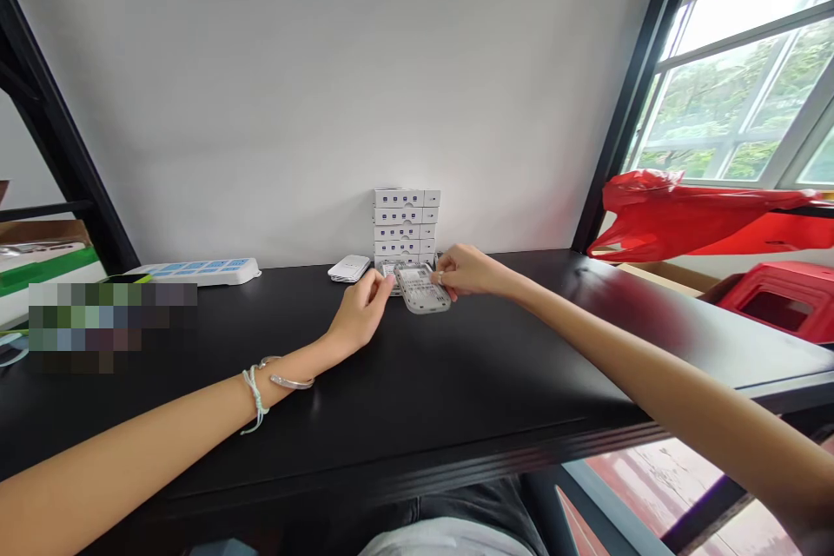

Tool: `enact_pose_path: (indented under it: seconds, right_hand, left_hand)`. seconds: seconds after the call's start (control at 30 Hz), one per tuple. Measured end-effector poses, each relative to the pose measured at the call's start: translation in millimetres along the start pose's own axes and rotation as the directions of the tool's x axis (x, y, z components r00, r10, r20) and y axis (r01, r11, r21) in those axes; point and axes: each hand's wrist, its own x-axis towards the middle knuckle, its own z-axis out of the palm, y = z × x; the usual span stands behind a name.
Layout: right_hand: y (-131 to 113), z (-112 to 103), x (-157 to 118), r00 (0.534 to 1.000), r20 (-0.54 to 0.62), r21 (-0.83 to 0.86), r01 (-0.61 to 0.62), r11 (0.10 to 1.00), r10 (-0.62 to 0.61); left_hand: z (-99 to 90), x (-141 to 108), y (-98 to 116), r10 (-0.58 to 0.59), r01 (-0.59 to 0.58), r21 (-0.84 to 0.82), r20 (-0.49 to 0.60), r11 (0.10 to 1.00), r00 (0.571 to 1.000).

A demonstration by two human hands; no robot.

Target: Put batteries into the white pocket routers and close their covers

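My right hand [467, 269] pinches the right edge of a clear, shallow plastic case [423, 288] with rounded corners, tilted over the black table. The case looks like a phone case or a packaging tray; which one I cannot tell. My left hand [362, 307] is at its left side, fingers curled and thumb pressed in close to the case's edge. What those fingers hold, if anything, is hidden. Right behind the hands, a stack of small white boxes [399, 217] stands against the wall. Some pale items at the stack's foot are partly covered by the case.
White flat cards or leaflets [350, 268] lie left of the stack. A white power strip [201, 271] runs along the back left. A red plastic bag [678, 217] and a red plastic bin [785, 300] are off to the right, beyond the black table's [365, 417] edge.
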Motion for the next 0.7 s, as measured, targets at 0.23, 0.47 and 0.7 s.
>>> enact_pose_path:
  seconds: [0.23,0.47,0.7]
  right_hand:
    - [-1.1,4.1,72.2,0.999,0.02,0.002,-0.036,0.999,0.036]
    - [19.4,2.5,82.7,0.993,0.096,0.047,-0.077,0.996,0.072]
    - [113.2,-29.2,66.0,0.993,-0.029,-0.035,-0.112,0.993,0.111]
  left_hand:
    - [0.0,3.1,-4.7,-0.071,0.05,0.139,0.147,0.989,0.987]
    - [-1.0,0.9,2.8,-0.061,0.024,0.229,0.156,0.973,0.986]
    - [-1.3,-0.4,2.6,-0.076,0.039,0.22,0.165,0.975,0.983]
